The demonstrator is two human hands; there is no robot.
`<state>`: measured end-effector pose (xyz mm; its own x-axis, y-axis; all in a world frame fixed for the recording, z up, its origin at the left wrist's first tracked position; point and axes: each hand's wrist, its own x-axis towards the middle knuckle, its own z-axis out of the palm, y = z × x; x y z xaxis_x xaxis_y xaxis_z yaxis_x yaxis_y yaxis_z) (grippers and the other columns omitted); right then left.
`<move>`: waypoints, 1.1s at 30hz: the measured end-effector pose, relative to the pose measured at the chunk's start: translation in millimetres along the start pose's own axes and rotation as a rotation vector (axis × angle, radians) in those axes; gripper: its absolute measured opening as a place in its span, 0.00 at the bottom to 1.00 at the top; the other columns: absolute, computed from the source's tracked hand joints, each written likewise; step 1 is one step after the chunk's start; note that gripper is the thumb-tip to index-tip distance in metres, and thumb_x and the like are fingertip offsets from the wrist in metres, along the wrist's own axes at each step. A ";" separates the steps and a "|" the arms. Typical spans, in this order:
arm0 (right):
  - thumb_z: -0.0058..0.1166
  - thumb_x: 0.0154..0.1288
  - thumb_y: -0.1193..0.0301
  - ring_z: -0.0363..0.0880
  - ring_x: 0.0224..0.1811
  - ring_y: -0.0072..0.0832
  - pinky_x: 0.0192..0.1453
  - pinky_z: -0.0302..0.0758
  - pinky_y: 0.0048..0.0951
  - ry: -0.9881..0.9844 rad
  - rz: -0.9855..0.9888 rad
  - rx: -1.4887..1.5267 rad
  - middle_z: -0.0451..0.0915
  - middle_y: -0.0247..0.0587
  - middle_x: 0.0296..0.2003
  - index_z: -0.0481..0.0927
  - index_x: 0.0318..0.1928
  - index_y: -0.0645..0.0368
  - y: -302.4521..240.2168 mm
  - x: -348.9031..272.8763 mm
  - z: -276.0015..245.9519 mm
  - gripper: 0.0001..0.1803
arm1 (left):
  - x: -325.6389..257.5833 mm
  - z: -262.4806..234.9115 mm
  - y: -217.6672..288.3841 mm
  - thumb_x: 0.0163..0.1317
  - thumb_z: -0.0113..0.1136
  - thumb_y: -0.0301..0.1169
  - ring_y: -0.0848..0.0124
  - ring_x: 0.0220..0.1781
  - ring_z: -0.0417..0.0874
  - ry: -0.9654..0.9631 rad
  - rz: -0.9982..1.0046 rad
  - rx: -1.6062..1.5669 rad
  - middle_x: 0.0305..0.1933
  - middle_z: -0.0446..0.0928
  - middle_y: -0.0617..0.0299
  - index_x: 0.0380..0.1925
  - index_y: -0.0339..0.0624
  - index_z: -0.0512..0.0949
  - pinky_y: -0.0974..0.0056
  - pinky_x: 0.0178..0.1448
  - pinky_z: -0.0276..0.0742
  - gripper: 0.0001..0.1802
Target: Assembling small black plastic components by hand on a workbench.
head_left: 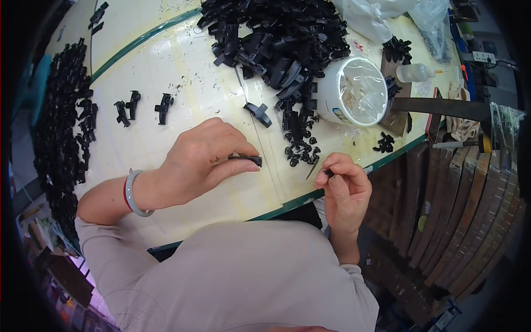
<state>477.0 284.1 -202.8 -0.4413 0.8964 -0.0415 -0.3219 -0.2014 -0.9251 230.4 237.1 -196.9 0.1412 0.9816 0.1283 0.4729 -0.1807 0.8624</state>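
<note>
Left hand [202,160] pinches a small black clip [246,159] between thumb and forefinger, just above the counter [182,83]. The clip's long axis runs roughly left to right, its free end pointing toward the right hand [344,188]. Remaining left fingers are curled under.

Right hand is closed in a fingertip pinch on a thin dark pin [313,169], with a small dark bit at the thumb tip; exact shape too small to tell. The pin slants from the fingertips down and to the left, its tip aimed at the clip. Clip end and pin tip are near but apart, a gap of bare counter between them.

The clip lies left of the right hand, at about the same height in the view. The left hand already has it, so the right is the one to close the gap.

Behind the gap: small black rings [301,148] scattered, a large pile [276,39] of black parts, and a white tub [354,91]. Three loose clips [133,105] lie farther left.
</note>
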 end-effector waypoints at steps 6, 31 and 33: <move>0.50 0.61 0.85 0.80 0.40 0.33 0.44 0.81 0.31 0.038 0.000 -0.051 0.75 0.53 0.43 0.75 0.45 0.69 -4.0 -0.5 -1.9 0.11 | -0.8 4.1 -2.7 0.53 0.66 0.27 0.75 0.24 0.74 0.037 -0.119 -0.233 0.25 0.78 0.63 0.30 0.40 0.82 0.70 0.25 0.69 0.05; 0.62 0.41 0.84 0.71 0.33 0.32 0.39 0.70 0.27 -0.092 -0.839 -1.586 0.81 0.35 0.32 0.82 0.33 0.61 -54.9 98.5 -1.7 0.14 | 1.8 -8.9 -6.1 0.60 0.58 0.22 0.77 0.36 0.80 -0.250 -0.500 -0.832 0.36 0.80 0.60 0.42 0.30 0.77 0.73 0.43 0.77 0.10; 0.63 0.42 0.84 0.71 0.34 0.32 0.40 0.70 0.27 -0.033 -0.785 -1.474 0.81 0.36 0.31 0.82 0.34 0.62 -56.7 94.4 2.4 0.14 | 1.0 -8.0 -6.3 0.60 0.58 0.22 0.76 0.36 0.81 -0.225 -0.527 -0.906 0.36 0.80 0.59 0.42 0.30 0.77 0.73 0.43 0.77 0.10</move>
<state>451.6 379.1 -153.3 -0.5883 0.5807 0.5627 0.5440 0.7991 -0.2559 220.6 239.8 -198.3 0.3089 0.8720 -0.3798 -0.2874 0.4662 0.8367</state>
